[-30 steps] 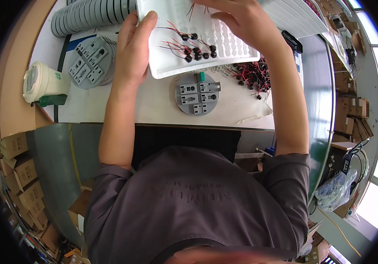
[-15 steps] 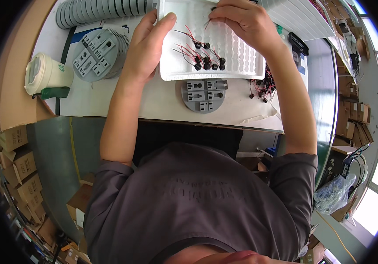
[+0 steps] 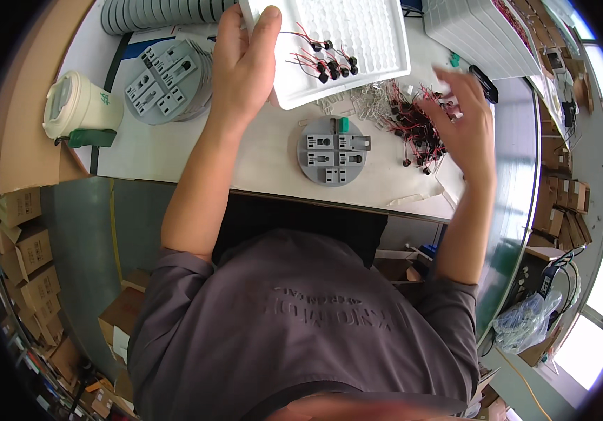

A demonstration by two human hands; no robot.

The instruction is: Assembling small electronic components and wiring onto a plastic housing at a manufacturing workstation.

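My left hand (image 3: 244, 77) grips the left edge of a white tray (image 3: 379, 42), its thumb over the rim. The tray is tilted, with dimpled rows inside. Several small black round parts with red and black wires (image 3: 333, 68) lie loose in it. To the right, my right hand (image 3: 468, 123) hovers by a tangled pile of the same wired parts (image 3: 414, 126); its fingers are spread, slightly blurred, and hold nothing I can see. Between my arms sits a round grey fixture (image 3: 331, 152) with slotted blocks and a green piece (image 3: 344, 124) at its top.
Stacked round grey fixtures (image 3: 168, 83) and a row of grey discs (image 3: 164, 14) stand at left, near a cream lidded cup (image 3: 80, 109). Small clear pieces (image 3: 369, 102) lie behind the fixture. White stacked trays (image 3: 473, 35) and a black object (image 3: 483, 84) are at back right.
My right hand has left the tray and moved right and nearer, over the pile. The tray has shifted away and turned, uncovering the clear pieces and the green piece. My left hand keeps its grip.
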